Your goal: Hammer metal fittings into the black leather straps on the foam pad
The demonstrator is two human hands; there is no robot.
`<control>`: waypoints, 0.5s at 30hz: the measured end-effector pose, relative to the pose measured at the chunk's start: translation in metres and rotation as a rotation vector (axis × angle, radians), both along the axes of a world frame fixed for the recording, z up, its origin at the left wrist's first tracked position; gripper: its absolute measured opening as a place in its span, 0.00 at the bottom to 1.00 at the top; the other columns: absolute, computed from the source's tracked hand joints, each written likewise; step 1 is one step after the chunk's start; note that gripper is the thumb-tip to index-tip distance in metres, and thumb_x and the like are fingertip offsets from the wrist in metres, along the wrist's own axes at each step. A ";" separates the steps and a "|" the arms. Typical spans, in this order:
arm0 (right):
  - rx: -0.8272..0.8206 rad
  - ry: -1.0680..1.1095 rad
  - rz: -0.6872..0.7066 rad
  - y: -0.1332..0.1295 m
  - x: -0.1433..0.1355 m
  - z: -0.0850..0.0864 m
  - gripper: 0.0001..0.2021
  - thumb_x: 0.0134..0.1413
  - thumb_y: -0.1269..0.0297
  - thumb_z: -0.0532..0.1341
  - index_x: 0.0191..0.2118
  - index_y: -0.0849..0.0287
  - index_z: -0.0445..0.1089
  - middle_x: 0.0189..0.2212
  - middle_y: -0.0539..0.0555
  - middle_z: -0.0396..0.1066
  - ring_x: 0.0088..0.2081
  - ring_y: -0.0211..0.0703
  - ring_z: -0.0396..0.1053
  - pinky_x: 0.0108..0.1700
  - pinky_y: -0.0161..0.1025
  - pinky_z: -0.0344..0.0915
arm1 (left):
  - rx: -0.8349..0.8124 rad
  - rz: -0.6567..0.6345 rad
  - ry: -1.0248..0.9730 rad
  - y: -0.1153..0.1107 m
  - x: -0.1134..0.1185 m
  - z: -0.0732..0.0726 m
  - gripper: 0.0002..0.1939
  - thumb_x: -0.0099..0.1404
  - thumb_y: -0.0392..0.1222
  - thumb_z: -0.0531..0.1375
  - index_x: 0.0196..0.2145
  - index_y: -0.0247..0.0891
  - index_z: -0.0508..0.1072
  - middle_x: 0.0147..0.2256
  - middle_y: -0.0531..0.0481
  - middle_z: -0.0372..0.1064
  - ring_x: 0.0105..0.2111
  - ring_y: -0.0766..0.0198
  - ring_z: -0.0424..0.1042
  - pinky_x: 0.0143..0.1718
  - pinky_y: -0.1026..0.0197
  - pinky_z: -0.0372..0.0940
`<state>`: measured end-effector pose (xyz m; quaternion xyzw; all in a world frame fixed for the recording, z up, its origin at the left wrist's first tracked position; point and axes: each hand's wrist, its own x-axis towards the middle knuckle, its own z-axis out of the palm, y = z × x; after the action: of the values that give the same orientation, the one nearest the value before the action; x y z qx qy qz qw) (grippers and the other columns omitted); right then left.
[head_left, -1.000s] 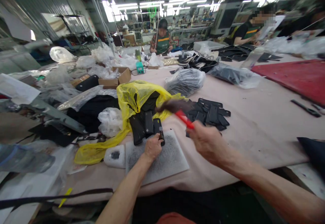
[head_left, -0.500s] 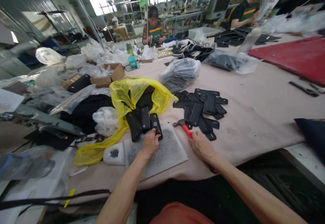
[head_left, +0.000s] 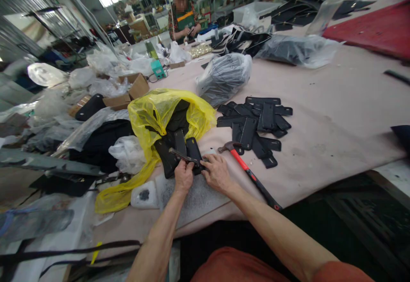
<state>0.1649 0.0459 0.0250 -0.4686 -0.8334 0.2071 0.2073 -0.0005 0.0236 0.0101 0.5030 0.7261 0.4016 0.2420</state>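
Observation:
My left hand (head_left: 184, 176) is closed around a slim dark metal tool (head_left: 180, 155), which lies tilted over several black stitched pieces (head_left: 193, 147). Close beside it, my right hand (head_left: 218, 172) has its fingers bent together at the right edge of those pieces; what its fingertips pinch is too small to tell. Under both hands lies a whitish, speckled pad (head_left: 205, 194). A claw hammer (head_left: 245, 167) with a red and black handle rests on the table, right of my right hand.
A yellow plastic bag (head_left: 141, 107) with black pieces inside stands at the left. Beyond the hammer is a loose pile of black pieces (head_left: 248, 132). A clear bag (head_left: 224, 77) of dark goods sits behind. A co-worker (head_left: 184, 17) is across the table (head_left: 320, 115).
My right hand has let go of the hammer, now lying on the table, and moved left beside my left hand. The tool in my left hand has swung to point left. The view has tipped downward.

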 end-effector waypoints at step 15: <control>-0.081 -0.037 -0.007 0.007 -0.009 0.002 0.16 0.49 0.70 0.60 0.45 0.49 0.72 0.53 0.55 0.63 0.54 0.53 0.55 0.57 0.54 0.48 | 0.129 -0.069 0.077 -0.015 -0.002 -0.007 0.11 0.67 0.39 0.53 0.41 0.38 0.74 0.40 0.48 0.77 0.43 0.61 0.75 0.47 0.60 0.68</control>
<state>0.1555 0.0533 0.0273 -0.4834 -0.8263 0.2312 0.1737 -0.0026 0.0085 0.0031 0.5573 0.6897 0.4194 0.1947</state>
